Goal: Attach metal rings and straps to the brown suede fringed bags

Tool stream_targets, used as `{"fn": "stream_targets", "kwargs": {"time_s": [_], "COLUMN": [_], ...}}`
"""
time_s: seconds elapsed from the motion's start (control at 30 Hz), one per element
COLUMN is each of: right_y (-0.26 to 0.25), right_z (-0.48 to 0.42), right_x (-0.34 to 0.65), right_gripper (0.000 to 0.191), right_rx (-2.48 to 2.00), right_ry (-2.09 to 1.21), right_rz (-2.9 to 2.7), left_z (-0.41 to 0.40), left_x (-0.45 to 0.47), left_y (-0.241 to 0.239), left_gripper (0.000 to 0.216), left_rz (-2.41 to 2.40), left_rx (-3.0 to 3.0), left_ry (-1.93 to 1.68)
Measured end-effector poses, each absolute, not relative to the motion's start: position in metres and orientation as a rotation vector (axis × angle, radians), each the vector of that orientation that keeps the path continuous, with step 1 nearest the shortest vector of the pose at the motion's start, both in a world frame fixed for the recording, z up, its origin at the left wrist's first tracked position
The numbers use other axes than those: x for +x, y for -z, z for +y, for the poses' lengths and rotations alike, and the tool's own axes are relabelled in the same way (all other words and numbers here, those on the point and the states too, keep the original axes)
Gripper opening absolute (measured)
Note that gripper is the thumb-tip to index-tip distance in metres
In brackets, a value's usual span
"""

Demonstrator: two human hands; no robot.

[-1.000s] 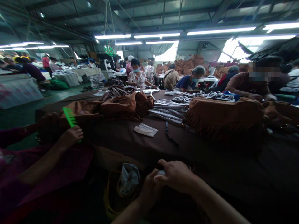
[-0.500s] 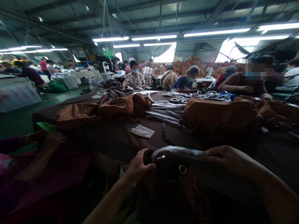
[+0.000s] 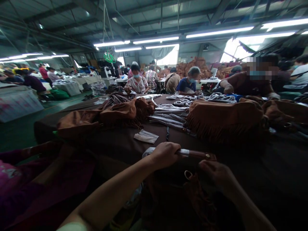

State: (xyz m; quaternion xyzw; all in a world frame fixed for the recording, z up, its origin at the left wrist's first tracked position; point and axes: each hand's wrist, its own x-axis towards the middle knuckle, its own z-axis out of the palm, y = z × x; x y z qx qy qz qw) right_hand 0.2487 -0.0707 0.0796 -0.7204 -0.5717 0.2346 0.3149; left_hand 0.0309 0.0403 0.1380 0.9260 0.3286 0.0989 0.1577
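Note:
My left hand (image 3: 166, 154) is closed around a bag strap wrapped in thin whitish plastic, above the near edge of the dark table. The strap's bare brown leather end (image 3: 201, 154), with a brass-coloured rivet, sticks out to the right. My right hand (image 3: 215, 171) pinches the lower edge of that leather end; some of its fingers are hidden. Just below hangs a metal ring (image 3: 188, 175) above a brown fringed tassel (image 3: 198, 195). The dark bag body beneath is hard to make out in shadow.
On the dark cloth-covered table (image 3: 120, 144) lie brown fringed suede bags (image 3: 223, 112), plastic-wrapped straps (image 3: 169, 112) and a white packet (image 3: 146, 136). A co-worker's arms (image 3: 53, 157) are close on my left. Other people sit across the table.
My left hand has moved up and right and now grips the wrapped strap. The strap's riveted leather end now points right, at my right hand. The co-worker's green item has dropped mostly from sight.

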Motion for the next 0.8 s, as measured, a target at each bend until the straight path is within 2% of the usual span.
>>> {"fn": "stream_targets", "kwargs": {"time_s": [0.1, 0.2, 0.3, 0.4, 0.57, 0.67, 0.8], "right_y": [-0.042, -0.027, -0.022, -0.013, 0.000, 0.005, 0.019], "right_z": [-0.079, -0.085, -0.092, -0.099, -0.105, -0.105, -0.104], "right_x": [0.210, 0.185, 0.186, 0.199, 0.209, 0.211, 0.213], "right_gripper": [0.038, 0.027, 0.021, 0.021, 0.029, 0.029, 0.030], "right_rx": [-1.993, -2.057, -2.014, -1.880, -1.797, -1.822, -1.775], "right_ry": [-0.169, 0.031, 0.075, 0.143, 0.232, 0.190, 0.170], "right_rz": [-1.760, -1.770, -1.716, -1.775, -1.724, -1.724, -1.695], "left_z": [0.041, 0.040, 0.035, 0.028, 0.014, 0.013, 0.018], "left_x": [0.034, 0.044, 0.053, 0.059, 0.071, 0.076, 0.076], "left_y": [-0.128, -0.114, -0.094, -0.070, -0.042, -0.034, -0.036], "left_gripper": [0.028, 0.029, 0.038, 0.046, 0.037, 0.037, 0.047], "left_rz": [0.985, 1.108, 1.171, 1.042, 0.797, 0.749, 0.817], "left_rx": [2.659, 2.596, 2.408, 2.150, 1.588, 1.501, 1.565], "left_ry": [-0.206, -0.158, -0.079, -0.021, -0.131, -0.172, -0.114]}}
